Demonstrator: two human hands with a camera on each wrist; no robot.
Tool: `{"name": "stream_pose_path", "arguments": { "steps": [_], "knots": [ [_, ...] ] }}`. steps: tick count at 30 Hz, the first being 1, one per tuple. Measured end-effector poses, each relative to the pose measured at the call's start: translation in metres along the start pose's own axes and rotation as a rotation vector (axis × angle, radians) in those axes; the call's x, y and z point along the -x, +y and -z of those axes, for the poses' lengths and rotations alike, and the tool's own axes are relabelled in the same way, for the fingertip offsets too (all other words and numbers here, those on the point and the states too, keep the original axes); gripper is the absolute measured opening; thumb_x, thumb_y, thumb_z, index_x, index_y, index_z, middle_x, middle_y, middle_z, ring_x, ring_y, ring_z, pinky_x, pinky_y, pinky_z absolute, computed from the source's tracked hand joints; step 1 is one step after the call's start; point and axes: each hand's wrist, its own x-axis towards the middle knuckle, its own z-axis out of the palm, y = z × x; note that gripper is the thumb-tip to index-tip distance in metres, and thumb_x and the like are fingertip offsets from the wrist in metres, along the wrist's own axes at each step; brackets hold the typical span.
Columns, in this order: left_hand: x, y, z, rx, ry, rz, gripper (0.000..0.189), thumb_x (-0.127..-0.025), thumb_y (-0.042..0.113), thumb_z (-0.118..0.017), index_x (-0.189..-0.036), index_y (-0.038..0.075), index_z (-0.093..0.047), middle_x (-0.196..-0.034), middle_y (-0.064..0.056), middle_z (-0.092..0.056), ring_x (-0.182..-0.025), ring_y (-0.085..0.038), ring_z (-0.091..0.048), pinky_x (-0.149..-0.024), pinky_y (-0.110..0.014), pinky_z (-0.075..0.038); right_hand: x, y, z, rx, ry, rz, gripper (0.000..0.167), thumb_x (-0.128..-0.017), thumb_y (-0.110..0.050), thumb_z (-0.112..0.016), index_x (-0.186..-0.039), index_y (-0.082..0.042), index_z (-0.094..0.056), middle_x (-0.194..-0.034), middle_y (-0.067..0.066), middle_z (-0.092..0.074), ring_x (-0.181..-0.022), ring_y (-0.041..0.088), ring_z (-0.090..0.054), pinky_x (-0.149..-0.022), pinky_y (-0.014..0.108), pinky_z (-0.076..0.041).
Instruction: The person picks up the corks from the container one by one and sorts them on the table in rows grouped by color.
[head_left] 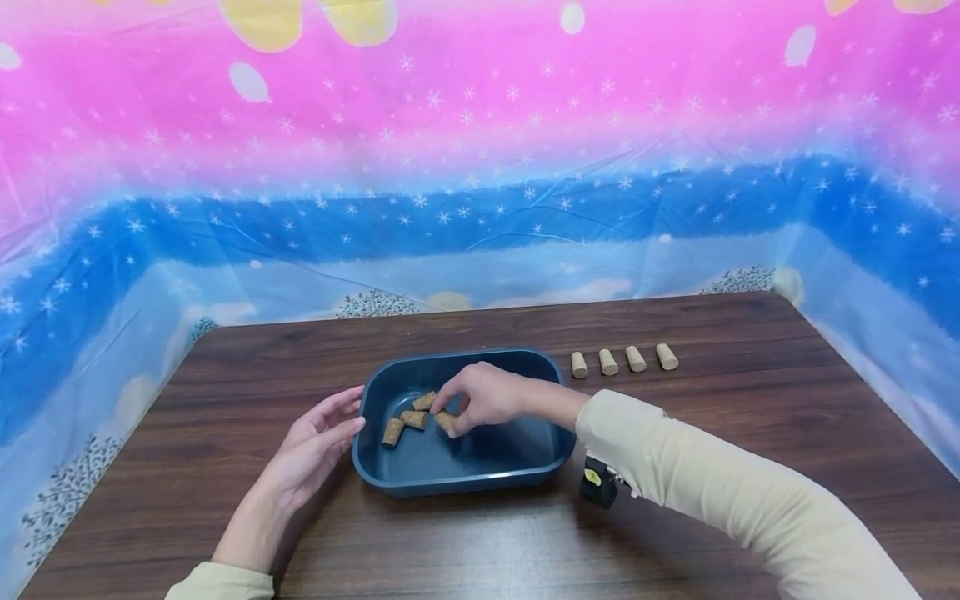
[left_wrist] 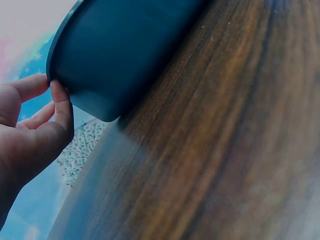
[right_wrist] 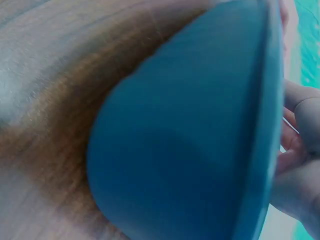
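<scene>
A dark blue rectangular plastic basin with rounded corners stands on the table. My left hand holds its left rim, thumb and fingertips at the edge; the left wrist view shows a bent finger just under the rim. Inside the basin, my right hand pinches a tapered cork stopper between thumb and fingers. Three more cork stoppers lie to its left on the basin floor. In the right wrist view the basin wall hides the cork, and only part of the hand shows.
Several paler cork stoppers lie in a row on the dark wooden table, behind and right of the basin. A patterned pink and blue cloth hangs around the table's far and side edges. A small black device sits at the right wrist.
</scene>
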Motion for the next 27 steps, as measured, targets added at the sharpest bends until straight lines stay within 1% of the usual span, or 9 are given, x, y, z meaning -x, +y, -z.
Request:
{"name": "stream_pose_path", "arguments": {
  "steps": [4,7,10,13,16,19,23,27],
  "knots": [
    [0.0,0.0,0.0,-0.004,-0.001,-0.003,0.059,-0.097,0.008,-0.058,-0.147,-0.005,-0.029,-0.127,-0.01,-0.043,-0.107,-0.01,-0.054,-0.092,-0.021,-0.046,0.005,0.003,0.01,-0.022,0.037,0.026,0.035,-0.089,-0.012,-0.071,-0.123,-0.006,-0.066,-0.124,0.007,-0.063,-0.09,0.01,-0.065,-0.072,0.022,-0.051],
    [0.0,0.0,0.0,-0.005,-0.003,-0.006,0.059,-0.097,0.008,-0.058,-0.146,-0.005,-0.03,-0.126,-0.01,-0.044,-0.107,-0.011,-0.054,-0.092,-0.022,-0.046,0.01,0.005,0.018,-0.04,0.069,0.032,0.036,-0.089,-0.013,-0.071,-0.123,-0.005,-0.066,-0.123,0.007,-0.063,-0.092,0.013,-0.065,-0.074,0.023,-0.051],
    [0.0,-0.001,-0.001,-0.002,-0.001,-0.004,0.058,-0.097,0.007,-0.058,-0.146,-0.005,-0.03,-0.126,-0.01,-0.044,-0.107,-0.011,-0.054,-0.092,-0.022,-0.046,0.013,0.007,0.025,-0.049,0.112,0.01,0.037,-0.089,-0.013,-0.071,-0.124,-0.005,-0.065,-0.122,0.007,-0.063,-0.093,0.015,-0.065,-0.076,0.025,-0.051],
    [0.0,0.0,0.0,-0.006,0.003,0.002,0.058,-0.097,0.008,-0.057,-0.147,-0.005,-0.029,-0.127,-0.011,-0.043,-0.107,-0.011,-0.054,-0.092,-0.021,-0.046,0.017,0.009,0.032,-0.072,0.152,-0.014,0.038,-0.088,-0.013,-0.072,-0.124,-0.005,-0.065,-0.121,0.007,-0.063,-0.092,0.014,-0.066,-0.077,0.026,-0.052],
    [0.001,0.0,0.0,-0.009,0.006,0.006,0.059,-0.097,0.008,-0.057,-0.147,-0.004,-0.029,-0.13,-0.013,-0.041,-0.108,-0.011,-0.054,-0.092,-0.021,-0.046,0.021,0.012,0.037,-0.106,0.178,-0.027,0.038,-0.088,-0.013,-0.072,-0.124,-0.005,-0.065,-0.121,0.006,-0.063,-0.091,0.012,-0.066,-0.077,0.028,-0.053],
    [0.001,0.0,0.0,-0.008,0.007,0.007,0.059,-0.097,0.008,-0.057,-0.147,-0.004,-0.029,-0.131,-0.014,-0.041,-0.109,-0.011,-0.054,-0.092,-0.021,-0.046,0.026,0.015,0.041,-0.129,0.197,-0.034,0.038,-0.088,-0.014,-0.072,-0.124,-0.005,-0.065,-0.117,0.005,-0.065,-0.091,0.011,-0.066,-0.077,0.029,-0.053],
    [0.001,0.0,-0.001,-0.005,0.005,0.004,0.059,-0.097,0.008,-0.057,-0.147,-0.005,-0.029,-0.129,-0.013,-0.041,-0.108,-0.011,-0.054,-0.091,-0.021,-0.046,0.033,0.019,0.046,-0.148,0.232,-0.042,0.038,-0.087,-0.015,-0.073,-0.124,-0.006,-0.065,-0.112,0.003,-0.067,-0.096,0.013,-0.064,-0.079,0.031,-0.053],
    [0.001,0.0,-0.001,-0.006,0.001,-0.002,0.059,-0.097,0.008,-0.057,-0.147,-0.005,-0.029,-0.128,-0.013,-0.041,-0.108,-0.011,-0.054,-0.092,-0.021,-0.046,0.041,0.024,0.052,-0.185,0.27,-0.061,0.038,-0.087,-0.014,-0.073,-0.123,-0.005,-0.066,-0.113,0.004,-0.066,-0.101,0.016,-0.063,-0.083,0.033,-0.052]
  ]
}}
